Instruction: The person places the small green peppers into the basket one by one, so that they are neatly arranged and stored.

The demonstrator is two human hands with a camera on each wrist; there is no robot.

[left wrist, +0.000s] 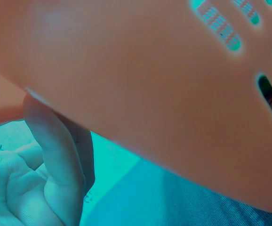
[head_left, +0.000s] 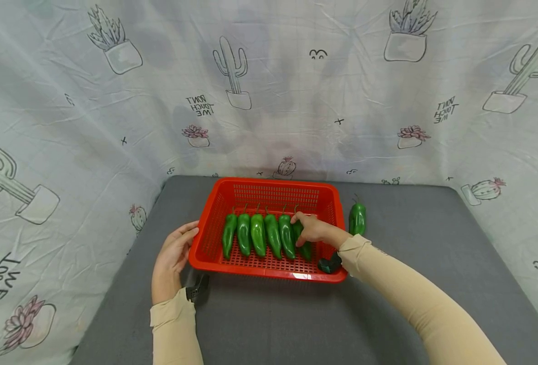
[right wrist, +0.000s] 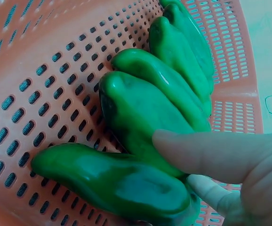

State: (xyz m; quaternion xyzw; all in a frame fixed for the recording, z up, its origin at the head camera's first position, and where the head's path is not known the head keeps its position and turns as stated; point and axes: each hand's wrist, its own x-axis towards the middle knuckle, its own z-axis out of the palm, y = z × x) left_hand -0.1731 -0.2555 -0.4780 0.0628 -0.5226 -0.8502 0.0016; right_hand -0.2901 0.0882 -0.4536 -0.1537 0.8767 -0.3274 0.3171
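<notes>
Green peppers [head_left: 258, 235] lie side by side in a row inside a red perforated plastic basket [head_left: 269, 272], stems toward the far side. My left hand [head_left: 174, 253] holds the basket's left rim, its fingers [left wrist: 56, 141] against the outer side in the left wrist view. Over the right end of the row, my right hand [head_left: 313, 229] reaches in with thumb and index finger spread. In the right wrist view its straight thumb [right wrist: 197, 150] lies over a neighbouring pepper [right wrist: 140, 108], and a finger is by the stem end of the rightmost pepper [right wrist: 117, 183].
Outside the basket, another green pepper [head_left: 357, 219] lies close to its right wall. All this stands on a grey table [head_left: 269, 319]. A white cloth [head_left: 269, 76] printed with cacti hangs behind and at both sides. Dark wrist cameras sit near the basket's front corners.
</notes>
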